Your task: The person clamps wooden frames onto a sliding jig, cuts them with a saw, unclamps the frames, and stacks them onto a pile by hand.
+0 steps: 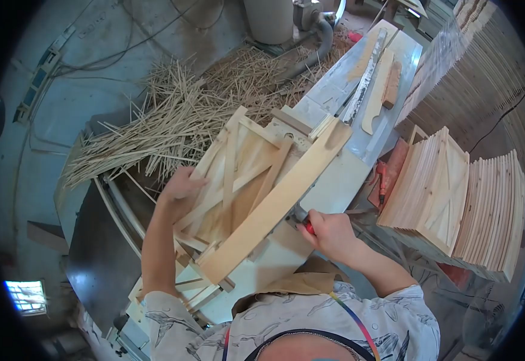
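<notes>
My right hand (330, 233) is closed round the red handle of a toggle clamp (300, 216), at the near side of a long wooden board (274, 201). The board lies diagonally along one side of a wooden panel (229, 180) with crossed slats. My left hand (183, 184) is at the panel's left edge, its fingers reaching out over the wood, and some of them are hard to make out. Panel and board rest on a pale machine table (328, 183).
Thin wood offcuts (172, 102) are heaped behind the panel. Shaped wooden pieces (378, 90) lie on the table's far end. Stacked panels (422, 186) stand to the right, beside a red tool (383, 180). A grey hose (321, 51) runs at the back.
</notes>
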`<action>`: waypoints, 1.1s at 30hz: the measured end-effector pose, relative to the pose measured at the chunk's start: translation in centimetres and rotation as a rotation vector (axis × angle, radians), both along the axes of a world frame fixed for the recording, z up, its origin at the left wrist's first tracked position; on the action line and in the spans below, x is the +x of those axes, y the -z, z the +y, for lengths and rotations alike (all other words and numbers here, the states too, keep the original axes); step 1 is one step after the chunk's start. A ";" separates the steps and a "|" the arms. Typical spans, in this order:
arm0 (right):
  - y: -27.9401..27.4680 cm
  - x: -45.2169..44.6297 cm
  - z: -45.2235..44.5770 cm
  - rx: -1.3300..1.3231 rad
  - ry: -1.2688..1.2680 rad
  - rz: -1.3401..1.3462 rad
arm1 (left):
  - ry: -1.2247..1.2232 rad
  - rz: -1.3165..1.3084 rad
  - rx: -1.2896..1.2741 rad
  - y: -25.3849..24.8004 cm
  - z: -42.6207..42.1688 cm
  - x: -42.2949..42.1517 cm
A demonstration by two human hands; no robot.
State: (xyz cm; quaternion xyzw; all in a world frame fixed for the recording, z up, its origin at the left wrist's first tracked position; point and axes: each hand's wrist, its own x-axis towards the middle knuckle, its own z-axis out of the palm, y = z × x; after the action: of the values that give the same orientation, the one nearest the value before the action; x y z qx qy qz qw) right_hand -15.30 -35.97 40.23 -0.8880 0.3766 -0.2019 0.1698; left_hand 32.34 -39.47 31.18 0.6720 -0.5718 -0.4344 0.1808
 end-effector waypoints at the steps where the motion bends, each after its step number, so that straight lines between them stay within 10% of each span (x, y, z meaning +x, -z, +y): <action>1: -0.3 0.0 -0.2 0.007 -0.026 0.007 | 0.002 0.002 0.015 1.3 -0.6 -0.9; 3: -0.4 -0.1 -0.6 0.020 -0.046 0.012 | -0.013 -0.377 -0.137 3.8 -1.1 -3.4; 21: 4.8 -6.3 6.2 0.247 0.045 0.430 | 0.063 -0.286 0.113 12.9 -8.2 -3.8; 27: 7.1 -5.9 3.0 0.478 0.001 0.512 | -0.127 -0.274 -0.076 7.0 -4.7 -7.6; 31: 9.4 -6.8 -10.3 0.017 -0.025 0.208 | -0.719 -0.285 -0.731 -2.0 5.4 -13.2; 33: 15.9 -7.6 -18.0 -0.231 0.383 -0.183 | -0.871 -0.281 -0.764 -4.9 14.2 -17.2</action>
State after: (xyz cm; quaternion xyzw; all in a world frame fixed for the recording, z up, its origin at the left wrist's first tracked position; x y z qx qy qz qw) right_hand -22.85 -53.94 24.37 -0.7919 0.4957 -0.3518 0.0589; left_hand 15.13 -25.23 36.07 0.7831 -0.3779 0.0096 0.4938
